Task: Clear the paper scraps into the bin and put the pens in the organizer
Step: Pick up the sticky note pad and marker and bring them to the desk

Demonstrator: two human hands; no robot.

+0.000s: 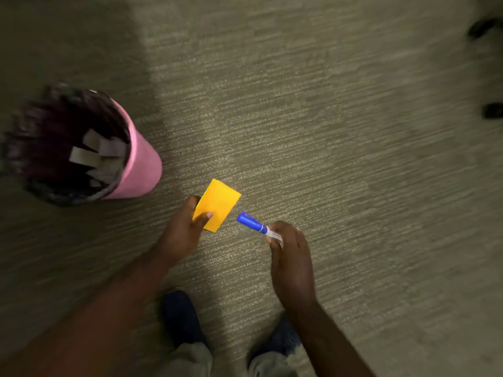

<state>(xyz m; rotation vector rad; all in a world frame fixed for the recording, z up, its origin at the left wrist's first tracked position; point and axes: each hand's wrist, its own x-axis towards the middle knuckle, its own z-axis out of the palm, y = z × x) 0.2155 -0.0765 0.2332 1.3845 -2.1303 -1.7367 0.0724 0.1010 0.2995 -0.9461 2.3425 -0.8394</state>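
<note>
My left hand (185, 229) pinches a yellow rectangular paper scrap (217, 204) by its lower corner, thumb on top, held above the carpet. To its right, my right hand (288, 257) grips a marker pen with a blue cap (251, 222); the cap points up and left toward the scrap, the white barrel is mostly hidden in my fingers. A pink bin (141, 170) with a dark liner stands at the left, with several pale paper strips (92, 156) inside it. The bin lies up and left of my left hand. No organizer is in view.
Beige carpet (326, 131) covers the floor. My two dark blue shoes (182, 319) stand at the bottom centre. Two dark blurred objects (487, 28) sit at the far right edge; they look like chair casters.
</note>
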